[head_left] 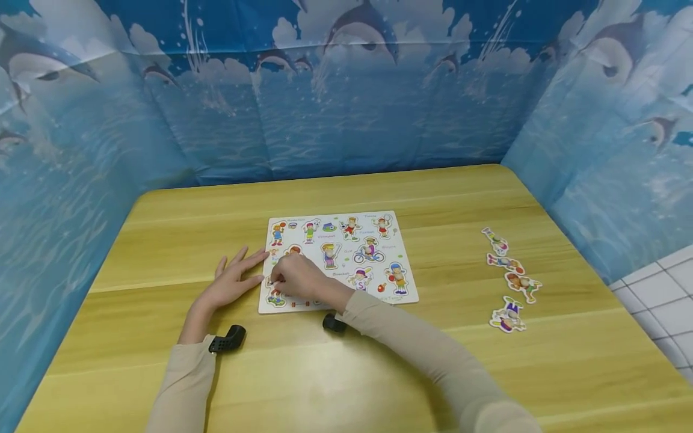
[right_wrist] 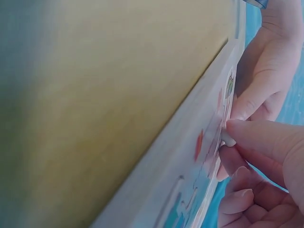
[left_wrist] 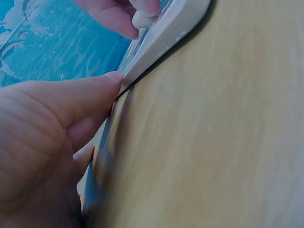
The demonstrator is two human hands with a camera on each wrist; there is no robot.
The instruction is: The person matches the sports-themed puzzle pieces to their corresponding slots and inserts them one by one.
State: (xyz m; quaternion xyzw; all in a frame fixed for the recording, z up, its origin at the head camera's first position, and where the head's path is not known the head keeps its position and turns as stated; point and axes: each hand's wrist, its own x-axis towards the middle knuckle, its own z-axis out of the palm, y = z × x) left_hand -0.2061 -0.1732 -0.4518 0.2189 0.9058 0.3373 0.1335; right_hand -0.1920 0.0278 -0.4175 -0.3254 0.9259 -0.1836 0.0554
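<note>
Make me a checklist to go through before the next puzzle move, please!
1. Puzzle board resting on the table: ok.
2. Left grip touching the board's left edge: ok.
3. Right grip pinching the white knob: ok.
4. Whatever is under the knob sitting snugly in its place: cannot tell, the right grip covers it.
5. Every piece on the board: not ok, four loose pieces lie off to the right.
</note>
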